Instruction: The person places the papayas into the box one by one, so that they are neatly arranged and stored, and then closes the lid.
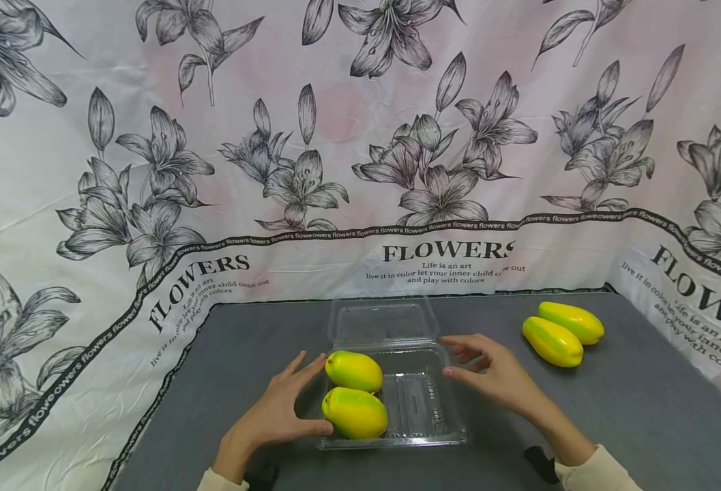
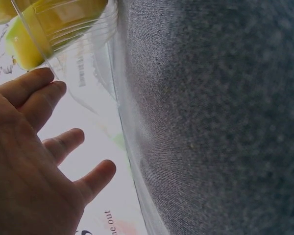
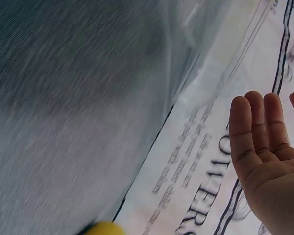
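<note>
A clear plastic clamshell box (image 1: 415, 402) lies on the table, its lid (image 1: 385, 322) folded back toward the curtain. Two yellow-green mangoes sit in the left half of its base, the rear mango (image 1: 354, 372) and the front mango (image 1: 355, 412). My left hand (image 1: 280, 409) spreads its fingers at the left side of the box. In the left wrist view its fingertips (image 2: 41, 76) are at the clear wall, beside a mango (image 2: 63, 24). Holding nothing, my right hand (image 1: 495, 372) hovers at the box's right rim, and the right wrist view shows its fingers (image 3: 242, 129) fairly straight.
Two more mangoes lie side by side at the right rear of the grey table (image 1: 243, 354), a front mango (image 1: 552, 342) and a rear mango (image 1: 571, 322). A white flower-printed curtain (image 1: 311, 266) closes off the back and both sides.
</note>
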`<state>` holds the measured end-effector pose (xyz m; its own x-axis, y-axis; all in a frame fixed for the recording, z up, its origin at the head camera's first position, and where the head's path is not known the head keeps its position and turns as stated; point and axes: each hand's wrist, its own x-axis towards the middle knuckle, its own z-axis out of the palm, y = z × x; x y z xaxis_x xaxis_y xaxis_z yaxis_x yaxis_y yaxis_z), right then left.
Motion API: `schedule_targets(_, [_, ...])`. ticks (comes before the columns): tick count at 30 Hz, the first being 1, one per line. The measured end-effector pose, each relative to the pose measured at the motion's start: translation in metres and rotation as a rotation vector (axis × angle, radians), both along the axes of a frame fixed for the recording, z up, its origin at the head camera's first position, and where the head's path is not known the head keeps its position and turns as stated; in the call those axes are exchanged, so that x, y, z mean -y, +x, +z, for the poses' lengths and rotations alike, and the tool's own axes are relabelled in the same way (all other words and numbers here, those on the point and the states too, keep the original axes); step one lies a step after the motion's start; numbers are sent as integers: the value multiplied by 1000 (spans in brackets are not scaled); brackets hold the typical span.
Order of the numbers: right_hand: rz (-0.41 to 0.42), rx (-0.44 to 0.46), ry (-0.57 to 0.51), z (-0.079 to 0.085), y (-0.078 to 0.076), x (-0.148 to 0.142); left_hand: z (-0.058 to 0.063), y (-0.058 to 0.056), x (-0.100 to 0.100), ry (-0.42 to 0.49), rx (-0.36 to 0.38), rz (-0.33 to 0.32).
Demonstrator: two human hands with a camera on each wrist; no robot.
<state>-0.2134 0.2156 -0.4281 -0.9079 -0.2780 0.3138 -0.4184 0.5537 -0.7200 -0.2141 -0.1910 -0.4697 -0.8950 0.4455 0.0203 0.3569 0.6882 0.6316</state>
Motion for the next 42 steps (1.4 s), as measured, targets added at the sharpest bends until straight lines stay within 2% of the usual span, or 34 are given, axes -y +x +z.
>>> schedule_targets(15, [-218,23,57,-5,3,-60,0,1,2,-8,15,16])
schedule_targets(23, [-353,-63,73,-13,7,-86,0,2,5,-7,11,-2])
schedule_targets(31, [-503,-165,34,-17,5,-109,1,3,5,-6,13,-6])
schedule_targets(42, [-560,-220,56,-24,-2,-128,2,3,6,-8,21,0])
